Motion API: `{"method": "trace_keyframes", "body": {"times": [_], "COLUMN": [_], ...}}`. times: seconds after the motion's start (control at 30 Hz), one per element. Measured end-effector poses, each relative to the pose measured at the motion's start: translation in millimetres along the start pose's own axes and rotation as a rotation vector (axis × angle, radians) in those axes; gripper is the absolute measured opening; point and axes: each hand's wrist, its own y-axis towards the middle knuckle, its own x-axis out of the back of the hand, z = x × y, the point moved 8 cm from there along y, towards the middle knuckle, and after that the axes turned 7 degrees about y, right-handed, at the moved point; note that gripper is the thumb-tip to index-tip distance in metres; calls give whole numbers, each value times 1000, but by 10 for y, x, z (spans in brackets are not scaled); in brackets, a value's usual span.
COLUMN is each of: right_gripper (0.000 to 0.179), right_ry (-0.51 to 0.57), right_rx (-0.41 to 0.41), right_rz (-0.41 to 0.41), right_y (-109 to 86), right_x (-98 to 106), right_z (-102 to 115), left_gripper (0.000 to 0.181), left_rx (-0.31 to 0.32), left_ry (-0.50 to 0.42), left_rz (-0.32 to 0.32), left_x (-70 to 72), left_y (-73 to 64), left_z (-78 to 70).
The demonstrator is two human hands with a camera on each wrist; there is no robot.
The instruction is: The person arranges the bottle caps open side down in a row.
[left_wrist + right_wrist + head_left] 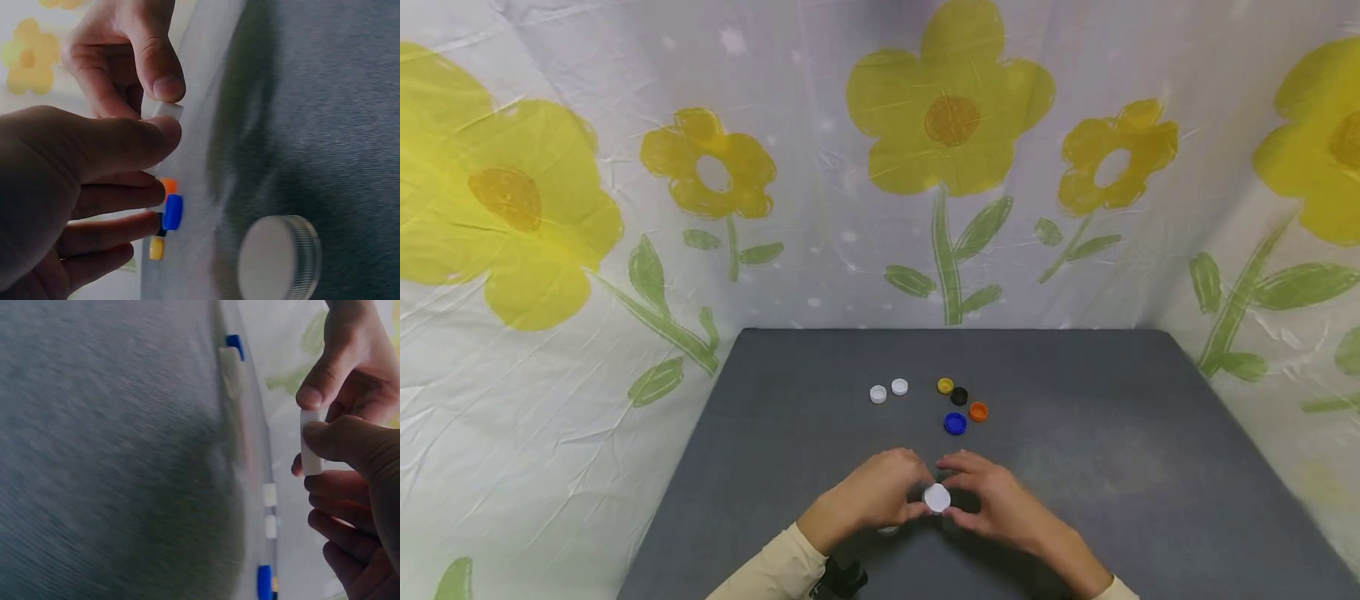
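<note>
Between both hands, above the table, is a white bottle cap (937, 498). My left hand (880, 490) pinches its left side between thumb and fingers. On the opposite side, my right hand (992, 504) grips the cap by its edge, the thumb at the front. In the right wrist view the held cap (310, 442) appears edge-on, with a thumb of each hand against it. Another white cap with a ridged side (275, 259) lies on the table below my left hand, mostly hidden by that hand in the head view.
Beyond the hands lie two white caps (888, 391), a yellow cap (945, 386), a black cap (959, 397), an orange cap (978, 412) and a blue cap (955, 423). They rest on a dark grey table (1075, 375). A flowered curtain (820, 275) hangs behind it.
</note>
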Motion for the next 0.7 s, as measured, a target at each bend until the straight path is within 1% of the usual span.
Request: {"method": "trace_keyframes", "body": {"times": [0.1, 0.17, 0.3, 0.47, 0.7], "right_gripper": [25, 25, 26, 27, 26], "right_ry": [-5, -4, -8, -5, 8], "right_rx": [-13, -26, -55, -103, -144], "right_rz": [19, 30, 70, 130, 185], "right_y": [-25, -37, -61, -80, -87], "right_x": [-79, -123, -216, -307, -380], "right_z": [-12, -23, -46, -59, -48], "left_gripper": [16, 17, 17, 19, 25], "left_rx": [17, 16, 3, 12, -6], "left_ry": [30, 56, 105, 156, 254], "left_rz": [27, 37, 45, 62, 46], "left_x": [-83, -124, -179, -248, -292], "left_y": [-18, -26, -47, -83, -120], "left_z": [-4, -15, -48, -74, -142]}}
